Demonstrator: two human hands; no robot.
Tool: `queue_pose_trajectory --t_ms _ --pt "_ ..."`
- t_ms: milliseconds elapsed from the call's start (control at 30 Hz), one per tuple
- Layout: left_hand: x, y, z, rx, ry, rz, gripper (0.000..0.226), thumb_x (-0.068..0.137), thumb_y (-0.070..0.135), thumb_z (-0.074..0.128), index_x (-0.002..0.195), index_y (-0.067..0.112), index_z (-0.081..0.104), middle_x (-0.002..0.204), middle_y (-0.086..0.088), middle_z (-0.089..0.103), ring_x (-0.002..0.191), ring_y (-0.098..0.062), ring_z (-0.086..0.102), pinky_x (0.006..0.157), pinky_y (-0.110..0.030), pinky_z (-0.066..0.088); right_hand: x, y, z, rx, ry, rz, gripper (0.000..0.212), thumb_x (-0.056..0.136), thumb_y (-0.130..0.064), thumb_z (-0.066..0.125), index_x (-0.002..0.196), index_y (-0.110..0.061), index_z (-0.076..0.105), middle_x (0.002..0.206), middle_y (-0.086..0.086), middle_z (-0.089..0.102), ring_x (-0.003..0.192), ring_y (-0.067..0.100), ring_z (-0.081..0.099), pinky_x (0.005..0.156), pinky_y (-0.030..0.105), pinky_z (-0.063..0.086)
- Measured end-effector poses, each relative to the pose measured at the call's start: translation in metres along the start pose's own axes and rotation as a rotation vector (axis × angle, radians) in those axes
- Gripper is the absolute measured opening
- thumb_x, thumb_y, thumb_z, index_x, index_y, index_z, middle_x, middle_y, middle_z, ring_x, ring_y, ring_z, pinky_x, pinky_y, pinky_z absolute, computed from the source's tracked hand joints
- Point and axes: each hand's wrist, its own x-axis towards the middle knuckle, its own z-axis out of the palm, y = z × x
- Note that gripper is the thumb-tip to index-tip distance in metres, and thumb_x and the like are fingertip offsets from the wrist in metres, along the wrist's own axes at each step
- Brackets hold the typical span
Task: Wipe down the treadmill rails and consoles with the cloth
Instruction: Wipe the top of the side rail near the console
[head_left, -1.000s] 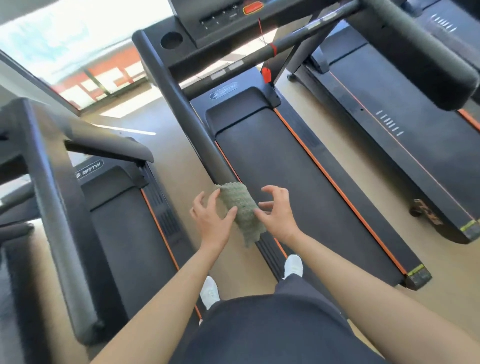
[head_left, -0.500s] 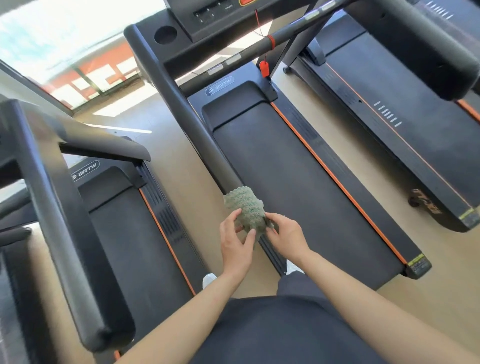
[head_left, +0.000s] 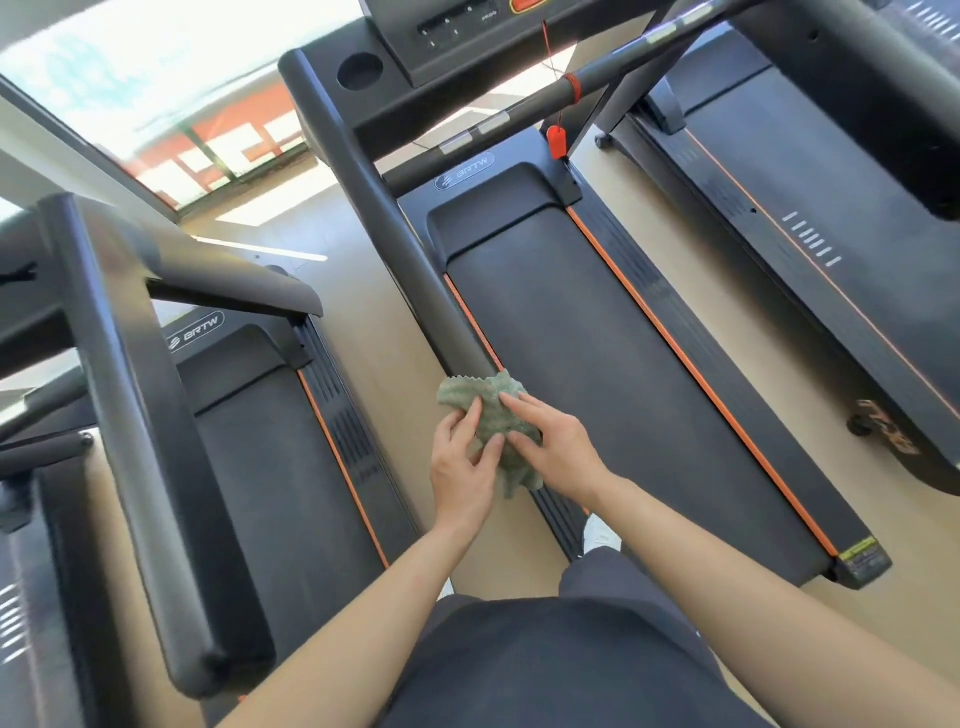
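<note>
The likeliest slip here is the cloth (head_left: 491, 410) coming off the near end of the rail (head_left: 410, 249). It is only bunched over the tip, with a loose tail hanging below, and a pull toward the body rather than along the rail would drag it clear and drop it onto the floor (head_left: 374, 322) or the belt (head_left: 597, 364). A grip this light may also let the cloth slide without rubbing, so the rail's end gets skipped. The console (head_left: 457, 31) sits well apart at the rail's far end, so I judge most of the job lies ahead. Both hands meet at the rail's near end, forearms reaching in from below and converging. The left hand (head_left: 460, 462) pinches the cloth's left side between curled fingers and thumb. The right hand (head_left: 558, 441) lies over the cloth from the right, fingers stretched across its top and thumb tucked beneath — clamped on it, as far as shows. The two hands nearly touch.
</note>
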Motion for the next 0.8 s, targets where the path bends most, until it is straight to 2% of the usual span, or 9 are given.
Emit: queue_pose_trajectory --t_ms 67,133,200,300,367,433,600,700,800 --pt "0.008 0.006 0.000 0.043 0.021 0.010 0.054 0.095 0.023 0.071 0.146 0.025 0.055 0.140 -0.001 0.053 0.131 -0.013 0.052 0.109 -0.027 0.045 0.014 0.000 -0.005 -0.013 -0.054 0.003 0.055 0.095 -0.020 0.066 0.145 -0.035 0.052 0.151 -0.003 0.051 0.139 0.011 0.046 0.117 0.035 0.036" --pt "0.016 0.018 0.000 0.074 0.042 0.005 0.055 0.095 0.018 0.071 0.147 0.022 0.053 0.138 0.004 0.057 0.124 -0.015 0.058 0.100 -0.010 0.042 0.028 -0.001 -0.010 -0.049 -0.109 0.011 0.056 0.095 -0.024 0.065 0.147 -0.038 0.049 0.142 -0.004 0.060 0.127 0.015 0.057 0.111 0.036 0.042" --pt "0.023 0.030 0.000 0.103 0.043 -0.046 0.056 0.096 0.018 0.069 0.148 0.025 0.051 0.131 0.008 0.062 0.110 -0.016 0.063 0.096 -0.014 0.045 0.042 -0.004 -0.016 -0.097 -0.161 0.010 0.056 0.096 -0.029 0.063 0.147 -0.043 0.045 0.130 -0.001 0.067 0.113 0.019 0.062 0.104 0.038 0.047" --pt "0.033 0.042 -0.001 0.201 0.055 -0.149 0.057 0.097 0.026 0.067 0.150 0.033 0.048 0.101 -0.006 0.072 0.084 -0.019 0.059 0.086 -0.029 0.049 0.057 -0.009 -0.024 -0.074 -0.261 0.005 0.059 0.097 -0.028 0.061 0.150 -0.044 0.041 0.134 -0.002 0.063 0.113 0.021 0.062 0.101 0.038 0.050" --pt "0.038 0.049 -0.001 0.258 0.059 -0.192 0.058 0.097 0.031 0.066 0.151 0.038 0.046 0.072 0.001 0.058 0.075 -0.020 0.053 0.081 -0.036 0.051 0.064 -0.008 -0.029 -0.020 -0.332 -0.003 0.063 0.096 -0.024 0.062 0.150 -0.046 0.038 0.138 -0.002 0.060 0.119 0.023 0.061 0.103 0.038 0.051" --pt "0.044 0.054 -0.001 0.295 0.059 -0.229 0.058 0.097 0.034 0.065 0.150 0.041 0.044 0.064 0.007 0.047 0.071 -0.018 0.050 0.074 -0.033 0.047 0.072 -0.005 -0.034 0.014 -0.384 -0.008 0.065 0.096 -0.025 0.064 0.150 -0.049 0.036 0.138 -0.002 0.061 0.122 0.023 0.061 0.102 0.041 0.053" --pt "0.054 0.062 -0.002 0.289 0.068 -0.278 0.058 0.097 0.036 0.065 0.151 0.042 0.043 0.069 0.006 0.050 0.071 -0.015 0.050 0.077 -0.034 0.048 0.093 -0.007 -0.040 0.114 -0.461 -0.018 0.065 0.097 -0.022 0.065 0.150 -0.048 0.036 0.145 -0.006 0.055 0.125 0.016 0.057 0.101 0.044 0.054" --pt "0.061 0.064 -0.002 0.260 0.098 -0.313 0.059 0.098 0.038 0.064 0.152 0.043 0.041 0.089 -0.003 0.069 0.086 -0.021 0.064 0.087 -0.039 0.055 0.106 -0.008 -0.039 0.122 -0.460 -0.041 0.064 0.097 -0.022 0.064 0.150 -0.046 0.037 0.148 -0.005 0.052 0.125 0.015 0.057 0.103 0.044 0.053" --pt "0.070 0.066 -0.001 0.245 0.131 -0.327 0.059 0.098 0.039 0.064 0.152 0.043 0.039 0.099 0.001 0.068 0.099 -0.023 0.067 0.091 -0.041 0.055 0.117 -0.011 -0.039 0.105 -0.460 -0.050 0.064 0.099 -0.021 0.063 0.153 -0.042 0.036 0.151 -0.003 0.049 0.118 0.010 0.055 0.102 0.041 0.053"
